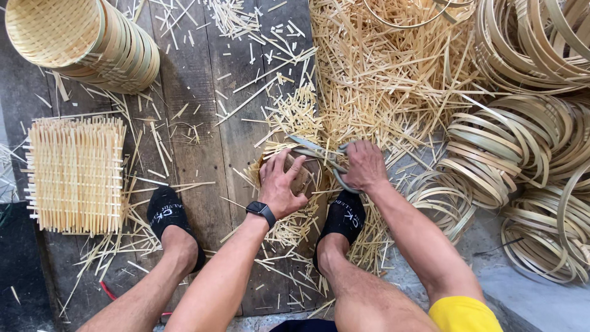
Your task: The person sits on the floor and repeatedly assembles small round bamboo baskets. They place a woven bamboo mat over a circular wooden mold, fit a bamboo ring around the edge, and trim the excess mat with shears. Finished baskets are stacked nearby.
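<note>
My left hand (281,184) presses flat on a small round woven bamboo piece (307,175) lying on the wooden floor between my feet. My right hand (364,166) grips the handles of a pair of metal scissors (316,152), whose blades reach left over the far edge of the round piece. A black watch (261,212) sits on my left wrist. My feet, left (169,215) and right (341,221), wear black socks on either side of the piece.
A stack of round woven bamboo trays (86,40) lies at the top left. A square woven bamboo mat (75,175) lies at left. Cut bamboo slivers (381,80) pile up ahead. Coiled bamboo hoops (522,141) fill the right side.
</note>
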